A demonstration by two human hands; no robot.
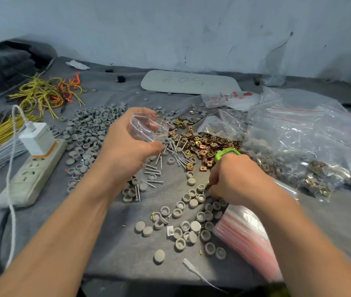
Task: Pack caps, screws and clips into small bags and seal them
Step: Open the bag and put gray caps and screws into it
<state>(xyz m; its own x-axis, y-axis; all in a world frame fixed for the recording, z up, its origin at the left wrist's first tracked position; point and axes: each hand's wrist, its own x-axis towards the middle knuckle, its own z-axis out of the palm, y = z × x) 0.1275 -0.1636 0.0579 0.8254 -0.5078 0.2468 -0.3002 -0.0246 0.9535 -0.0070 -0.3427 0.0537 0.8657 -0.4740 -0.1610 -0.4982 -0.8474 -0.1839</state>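
Left grip (pixel 127 144) pinches the small bag (pixel 148 127) above the screws (pixel 159 168); right grip (pixel 234 179) curls among caps (pixel 187 211), hold unclear.

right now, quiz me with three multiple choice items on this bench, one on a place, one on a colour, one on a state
1. Where does the power strip lie?
A) at the far right edge
B) in the middle front
C) left of the left hand

2. What colour are the caps?
A) red
B) grey
C) blue

3. What is the left hand doing?
A) gripping a small clear bag
B) lying flat and empty
C) holding a screwdriver

Answers:
1 C, the strip sits on the outer side of the left forearm.
2 B, every cap in the heap and in the scatter is grey.
3 A, its fingers and thumb curl round the bag.
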